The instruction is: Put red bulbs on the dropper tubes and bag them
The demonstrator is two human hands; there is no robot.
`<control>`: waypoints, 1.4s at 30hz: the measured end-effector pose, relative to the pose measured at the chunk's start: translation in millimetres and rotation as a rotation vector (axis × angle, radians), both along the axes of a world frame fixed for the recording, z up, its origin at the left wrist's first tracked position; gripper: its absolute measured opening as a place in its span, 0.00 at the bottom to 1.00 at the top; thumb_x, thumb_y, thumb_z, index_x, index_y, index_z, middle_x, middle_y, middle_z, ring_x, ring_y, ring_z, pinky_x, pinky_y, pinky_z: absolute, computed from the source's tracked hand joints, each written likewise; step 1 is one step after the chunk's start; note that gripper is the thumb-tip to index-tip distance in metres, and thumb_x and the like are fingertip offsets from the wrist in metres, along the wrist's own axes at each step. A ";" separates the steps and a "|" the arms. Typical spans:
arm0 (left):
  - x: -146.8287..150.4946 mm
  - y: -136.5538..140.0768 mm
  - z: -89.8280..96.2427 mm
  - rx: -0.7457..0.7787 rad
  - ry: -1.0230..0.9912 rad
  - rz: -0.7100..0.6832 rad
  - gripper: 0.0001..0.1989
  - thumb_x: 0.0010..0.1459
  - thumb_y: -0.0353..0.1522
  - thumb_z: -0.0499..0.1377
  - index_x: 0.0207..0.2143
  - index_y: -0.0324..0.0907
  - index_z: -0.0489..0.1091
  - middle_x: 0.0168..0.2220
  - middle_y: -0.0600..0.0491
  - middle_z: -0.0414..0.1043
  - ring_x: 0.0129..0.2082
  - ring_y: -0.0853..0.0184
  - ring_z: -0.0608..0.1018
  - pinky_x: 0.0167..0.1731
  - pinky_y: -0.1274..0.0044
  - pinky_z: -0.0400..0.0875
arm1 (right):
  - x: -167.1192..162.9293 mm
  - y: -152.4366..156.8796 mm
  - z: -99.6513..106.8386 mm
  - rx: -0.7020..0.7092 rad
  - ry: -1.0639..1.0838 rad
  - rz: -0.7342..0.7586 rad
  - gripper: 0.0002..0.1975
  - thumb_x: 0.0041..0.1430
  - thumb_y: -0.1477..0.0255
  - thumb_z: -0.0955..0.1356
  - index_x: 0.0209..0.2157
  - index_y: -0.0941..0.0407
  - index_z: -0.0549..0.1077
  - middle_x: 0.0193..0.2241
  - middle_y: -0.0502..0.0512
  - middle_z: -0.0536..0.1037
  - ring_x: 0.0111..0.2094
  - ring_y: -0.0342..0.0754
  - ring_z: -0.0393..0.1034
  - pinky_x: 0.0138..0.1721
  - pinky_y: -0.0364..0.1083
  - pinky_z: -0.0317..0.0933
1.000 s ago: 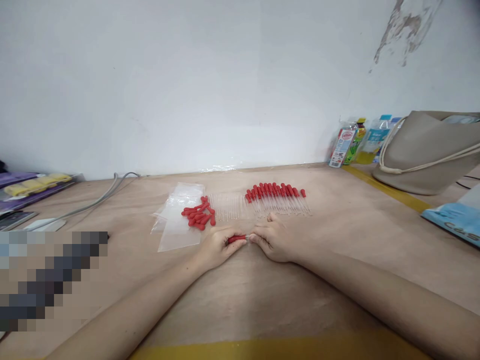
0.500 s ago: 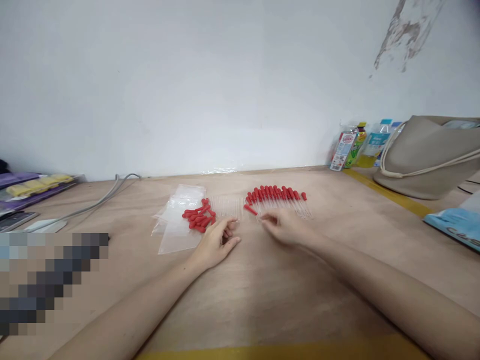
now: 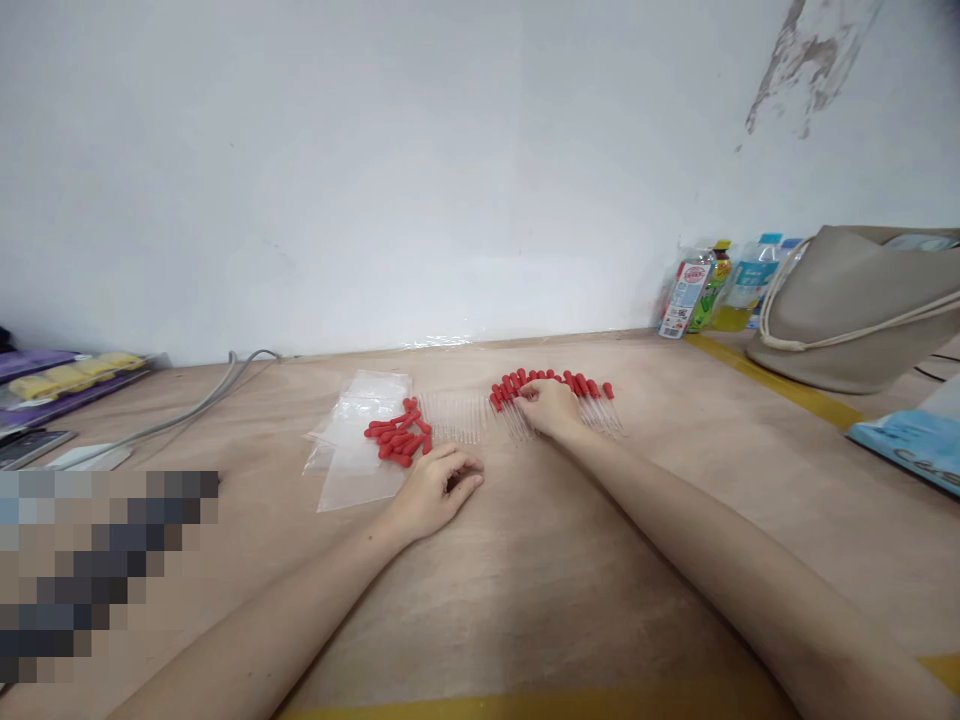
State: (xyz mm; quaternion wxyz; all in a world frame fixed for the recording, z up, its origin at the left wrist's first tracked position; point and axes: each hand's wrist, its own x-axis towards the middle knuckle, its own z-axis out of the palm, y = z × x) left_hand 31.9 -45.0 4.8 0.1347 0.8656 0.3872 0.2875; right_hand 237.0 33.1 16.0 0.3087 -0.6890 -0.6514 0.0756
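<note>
My left hand (image 3: 442, 490) rests on the table with its fingers loosely curved and apart from the thumb, holding nothing. Just beyond it lies a pile of loose red rubber bulbs (image 3: 397, 438), partly on clear plastic bags (image 3: 352, 440). To the right of the pile is a row of bare glass dropper tubes (image 3: 454, 415). My right hand (image 3: 551, 408) reaches over a fanned row of droppers with red bulbs (image 3: 583, 384). Its fingertips are pinched together among the bulbs and tubes; whatever they hold is hidden. The hand covers the middle of this row.
At the right stand a tan bag (image 3: 847, 310), drink bottles (image 3: 742, 290) and a carton (image 3: 684, 298), with a blue packet (image 3: 911, 450) nearer. At left are a grey cable (image 3: 187, 408), a phone (image 3: 34, 448) and yellow items on purple (image 3: 75, 372). A white wall closes off the back.
My right hand has moved forward, onto the row of red-bulbed droppers. The slanted dropper at the row's left end now lies in line with the others. My left hand has shifted slightly nearer.
</note>
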 end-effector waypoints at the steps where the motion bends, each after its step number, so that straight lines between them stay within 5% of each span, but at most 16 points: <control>1: 0.1 0.0 0.0 0.001 -0.001 -0.005 0.07 0.55 0.31 0.53 0.34 0.41 0.69 0.34 0.51 0.69 0.32 0.69 0.71 0.33 0.77 0.67 | -1.9 -0.4 -1.2 -0.002 -0.008 0.010 0.12 0.50 0.65 0.64 0.34 0.52 0.75 0.35 0.51 0.76 0.39 0.49 0.68 0.39 0.46 0.56; 11: 0.0 1.1 -2.0 0.012 0.007 -0.009 0.06 0.55 0.30 0.53 0.33 0.42 0.69 0.33 0.52 0.69 0.32 0.69 0.71 0.31 0.78 0.66 | -7.4 -10.3 -2.6 -0.028 -0.099 -0.022 0.15 0.52 0.60 0.62 0.35 0.55 0.71 0.32 0.55 0.76 0.38 0.51 0.67 0.41 0.50 0.49; 18: 0.8 0.8 -1.2 0.015 0.011 -0.015 0.06 0.55 0.29 0.52 0.33 0.42 0.69 0.33 0.52 0.69 0.32 0.69 0.71 0.32 0.77 0.66 | -25.5 -25.4 -3.5 0.131 -0.184 0.130 0.12 0.56 0.64 0.60 0.32 0.54 0.71 0.28 0.52 0.76 0.33 0.47 0.69 0.42 0.50 0.44; 31: 1.9 -1.1 -1.6 0.056 -0.002 -0.022 0.07 0.56 0.30 0.52 0.33 0.42 0.69 0.32 0.52 0.69 0.32 0.69 0.71 0.32 0.77 0.66 | -55.6 -18.8 7.5 -0.102 -0.355 0.070 0.18 0.58 0.68 0.57 0.28 0.61 0.73 0.29 0.65 0.76 0.31 0.53 0.70 0.40 0.54 0.44; 36: -4.0 0.1 0.4 0.198 -0.048 0.126 0.05 0.55 0.31 0.53 0.32 0.42 0.68 0.32 0.52 0.68 0.36 0.66 0.69 0.37 0.73 0.64 | -43.6 -33.8 5.6 -0.050 -0.368 0.116 0.15 0.57 0.69 0.57 0.29 0.60 0.72 0.29 0.62 0.76 0.32 0.52 0.69 0.38 0.51 0.47; 42: -29.2 22.7 18.1 0.354 0.117 0.412 0.06 0.53 0.34 0.54 0.28 0.41 0.67 0.31 0.50 0.68 0.36 0.61 0.67 0.38 0.69 0.61 | -2.3 -73.3 -5.2 0.083 -0.336 0.410 0.08 0.54 0.70 0.62 0.26 0.58 0.69 0.28 0.55 0.73 0.33 0.47 0.65 0.36 0.45 0.51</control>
